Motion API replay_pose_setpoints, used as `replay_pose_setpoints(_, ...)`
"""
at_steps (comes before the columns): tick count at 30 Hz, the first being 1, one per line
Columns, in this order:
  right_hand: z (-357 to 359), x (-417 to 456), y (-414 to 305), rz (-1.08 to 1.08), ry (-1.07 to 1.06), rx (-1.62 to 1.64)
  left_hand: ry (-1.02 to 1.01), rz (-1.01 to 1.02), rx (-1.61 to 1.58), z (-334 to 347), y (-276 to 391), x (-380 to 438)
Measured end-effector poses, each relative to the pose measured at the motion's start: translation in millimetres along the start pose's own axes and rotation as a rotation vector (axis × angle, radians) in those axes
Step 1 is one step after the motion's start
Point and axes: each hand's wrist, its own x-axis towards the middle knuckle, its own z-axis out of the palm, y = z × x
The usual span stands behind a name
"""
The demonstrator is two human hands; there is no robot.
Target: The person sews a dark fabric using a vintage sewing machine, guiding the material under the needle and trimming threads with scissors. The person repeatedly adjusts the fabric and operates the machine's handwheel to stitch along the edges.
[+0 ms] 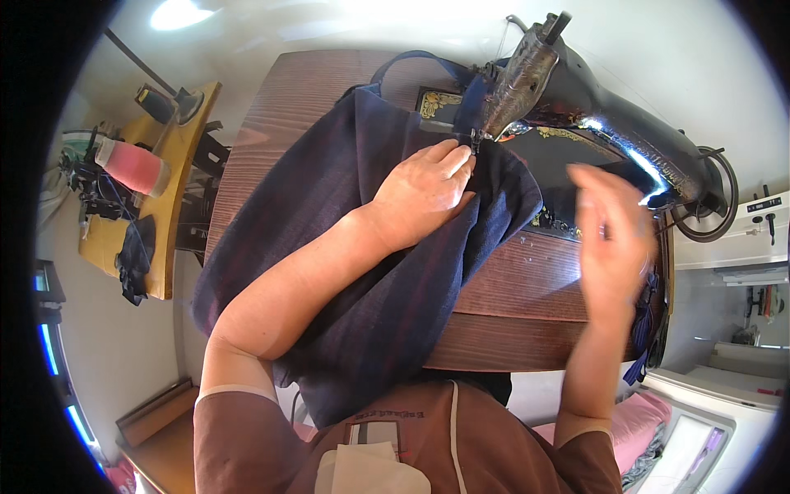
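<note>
My left hand (426, 185) lies palm down on a dark navy cloth (308, 185) with faint reddish stripes, its fingertips beside the presser foot (475, 141) of a black sewing machine (592, 99). The cloth passes around the foot, and its folds drape over the table towards me. A navy strap (413, 55) loops behind the cloth to the machine's head. My right hand (611, 234), blurred, is raised to the right, in front of the machine's arm, with its fingers partly bent and nothing visible in them.
The machine stands on a brown wooden table (531, 278), its handwheel (710, 191) at the right. Dark blue cords (642, 333) hang at the table's right edge. Left stands a yellow wooden board (166, 228) with a cone of pink thread (133, 168) and a black cloth scrap (136, 259).
</note>
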Motion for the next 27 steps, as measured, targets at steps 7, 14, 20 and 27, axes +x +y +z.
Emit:
replay_pose_setpoints(7,-116.8,20.9,102.6,0.276,0.201,-0.481,0.002,0.014,0.012,2.1,-1.0,2.2)
replay_pose_setpoints(14,-179.0,55.6,215.2,0.473,0.092,-0.44,-0.055,-0.014,-0.002,1.7,-1.4,4.5)
replay_pose_setpoints(20,-181.7,69.0,245.8,0.633,-0.021,-0.29,-0.033,0.002,0.001,2.7,-3.5,6.4)
replay_pose_setpoints(27,-140.3,-17.0,224.7,0.66,0.299,0.016,-0.017,-0.012,0.021,6.8,-2.9,2.0)
